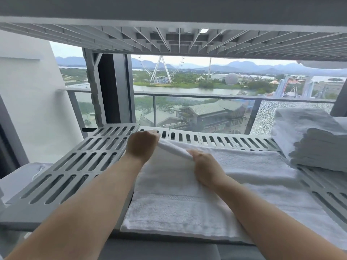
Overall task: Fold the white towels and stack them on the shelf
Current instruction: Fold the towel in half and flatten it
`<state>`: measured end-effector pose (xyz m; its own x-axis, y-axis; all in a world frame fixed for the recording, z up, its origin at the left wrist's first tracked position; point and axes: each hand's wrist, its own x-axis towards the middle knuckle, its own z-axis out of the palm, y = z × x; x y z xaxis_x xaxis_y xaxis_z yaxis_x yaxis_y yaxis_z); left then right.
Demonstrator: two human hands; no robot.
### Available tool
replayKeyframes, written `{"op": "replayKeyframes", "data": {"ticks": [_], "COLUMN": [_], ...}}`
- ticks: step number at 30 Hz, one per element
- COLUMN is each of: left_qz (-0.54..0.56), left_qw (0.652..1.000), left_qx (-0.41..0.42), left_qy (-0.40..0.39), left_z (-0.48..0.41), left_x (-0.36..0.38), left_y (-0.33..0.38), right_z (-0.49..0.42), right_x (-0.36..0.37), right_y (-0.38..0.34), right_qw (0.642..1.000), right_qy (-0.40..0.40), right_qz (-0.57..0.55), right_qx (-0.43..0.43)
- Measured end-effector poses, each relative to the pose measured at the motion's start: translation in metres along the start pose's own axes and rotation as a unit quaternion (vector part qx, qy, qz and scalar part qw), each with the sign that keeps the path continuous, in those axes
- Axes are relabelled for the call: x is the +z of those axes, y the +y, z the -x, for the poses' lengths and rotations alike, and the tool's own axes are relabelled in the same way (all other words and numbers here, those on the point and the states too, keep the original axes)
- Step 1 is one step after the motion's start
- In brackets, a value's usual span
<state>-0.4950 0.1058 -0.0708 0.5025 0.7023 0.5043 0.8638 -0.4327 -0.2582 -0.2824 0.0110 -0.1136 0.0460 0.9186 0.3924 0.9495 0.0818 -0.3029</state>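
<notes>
A white towel (187,199) lies spread across the slotted grey shelf (78,166), its near edge hanging over the shelf's front. My left hand (140,145) grips the towel's far left edge and lifts it off the shelf. My right hand (206,166) pinches the same raised fold a little to the right and nearer to me. A stack of folded white towels (308,139) sits at the right end of the shelf.
Another grey slotted shelf (178,38) hangs low overhead. Behind the shelf are a window, a dark frame post (112,89) and a glass balcony railing. The shelf's left half is bare slats. A pale surface (20,177) lies below left.
</notes>
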Motion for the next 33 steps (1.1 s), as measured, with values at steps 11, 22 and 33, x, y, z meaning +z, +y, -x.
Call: {"op": "replayKeyframes", "data": {"ticks": [11, 22, 33], "left_qz": [0.136, 0.224, 0.318], "left_qw": [0.938, 0.946, 0.939], "left_qx": [0.029, -0.014, -0.002], "left_qy": [-0.317, -0.235, -0.131], "left_z": [0.014, 0.024, 0.0], "left_x": [0.0, -0.014, -0.007], "left_y": [-0.016, -0.026, 0.037], "right_z": [-0.003, 0.01, 0.011], "right_x": [0.002, 0.001, -0.015], "right_y": [0.001, 0.008, 0.015], "right_qw": [0.982, 0.997, 0.981], "right_qy": [-0.189, -0.059, 0.018], "right_qz": [-0.023, -0.003, -0.188], "right_qx": [-0.013, -0.056, 0.041]}}
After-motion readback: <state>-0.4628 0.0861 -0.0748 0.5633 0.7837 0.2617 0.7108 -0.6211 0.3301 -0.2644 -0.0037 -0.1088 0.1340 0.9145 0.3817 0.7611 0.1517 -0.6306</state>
